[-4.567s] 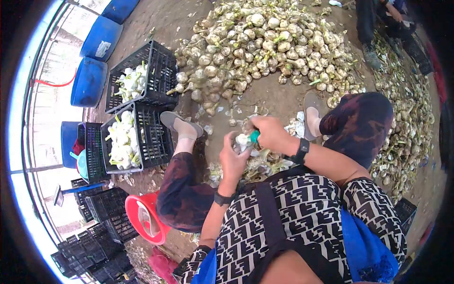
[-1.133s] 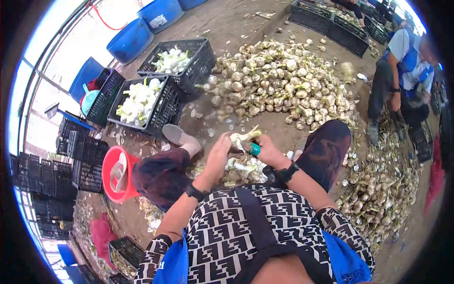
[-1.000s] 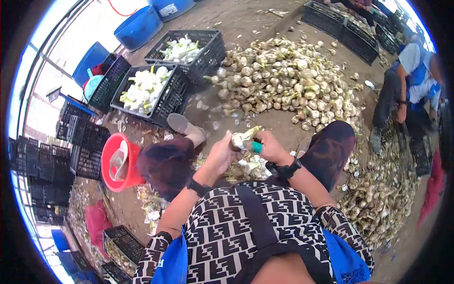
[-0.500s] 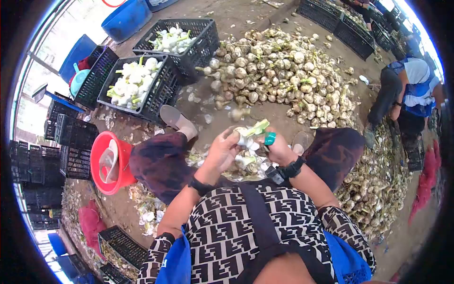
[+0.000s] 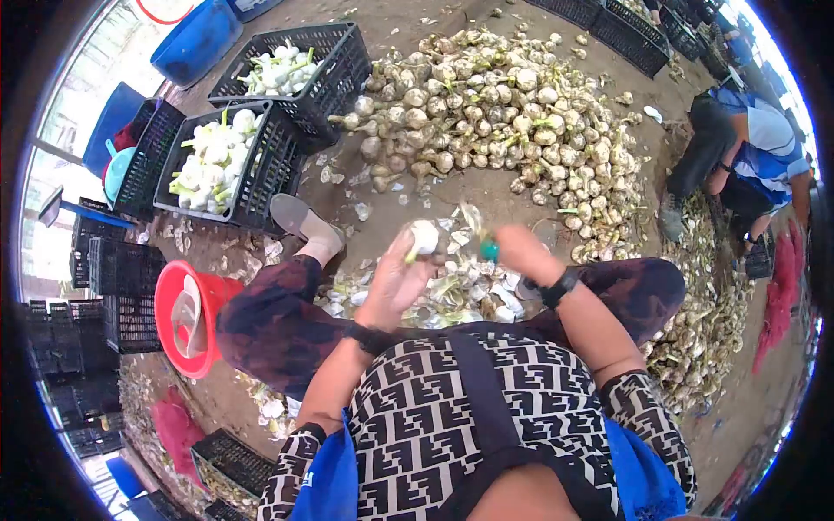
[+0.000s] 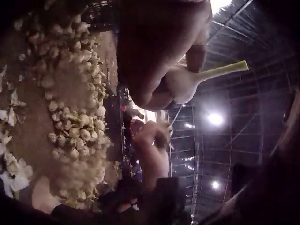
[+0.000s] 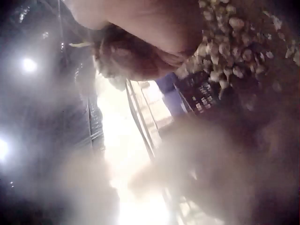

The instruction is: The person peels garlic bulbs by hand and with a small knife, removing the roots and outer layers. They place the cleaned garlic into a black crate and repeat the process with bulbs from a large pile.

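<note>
My left hand (image 5: 395, 282) holds a white, peeled garlic bulb (image 5: 423, 239) in front of my body. In the left wrist view the bulb (image 6: 180, 85) sits between thumb and fingers, its pale green stem sticking out. Apart from it, to the right, my right hand (image 5: 526, 253) is curled, with a blurred strip of garlic skin (image 5: 472, 219) at its fingertips. Something bright green (image 5: 489, 251) shows by those fingers. In the right wrist view the fingers (image 7: 136, 56) are bent, and what they grip is mostly hidden. Loose peelings (image 5: 460, 291) lie on the ground below both hands.
A heap of unpeeled garlic (image 5: 486, 104) spreads ahead. Black crates of white bulbs (image 5: 213, 161) stand front left, before blue tubs (image 5: 195, 43). A red bucket (image 5: 187, 317) is beside my left knee. Another person (image 5: 747, 156) sits at the right by a second heap (image 5: 708, 321).
My hands have moved apart: the right hand went right with the stripped skin, and the left kept the bulb, which now looks whiter. The head view has shifted slightly.
</note>
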